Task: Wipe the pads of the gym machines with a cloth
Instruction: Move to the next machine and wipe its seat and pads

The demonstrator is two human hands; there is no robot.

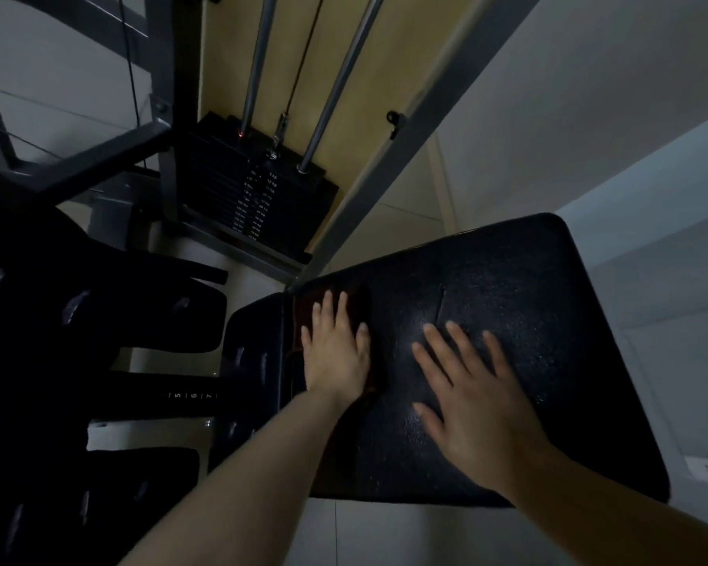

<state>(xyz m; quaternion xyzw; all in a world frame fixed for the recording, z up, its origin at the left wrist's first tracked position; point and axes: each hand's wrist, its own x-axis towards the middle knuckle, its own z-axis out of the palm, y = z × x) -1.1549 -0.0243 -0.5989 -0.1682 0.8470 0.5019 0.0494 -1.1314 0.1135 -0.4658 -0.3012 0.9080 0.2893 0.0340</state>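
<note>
The large black pad [487, 320] of the gym machine fills the lower right part of the view, and I describe all places from it. The cloth [356, 304], dark brown-red and hard to see in the weak light, lies flat on the pad's left edge. The left hand [336, 353] presses on the cloth with the fingers straight and a little apart; nothing is pinched or gripped. The right hand [475, 406] rests with the palm flat on the bare middle of the pad, fingers spread wide, and it holds nothing.

The cloth looks thin, soft and light, so it will fold or bunch easily. I think it is best moved under a flat palm, not by one corner. The pad has a grainy, slightly shiny skin; it seems firm and fixed, and the cloth should slide on it with little force. The shine may be moisture, but I cannot tell.

Beyond the pad's far left corner stands the weight stack [254, 198] with its guide rods [336, 87]. Left of the pad are other dark cushions [140, 312].
</note>
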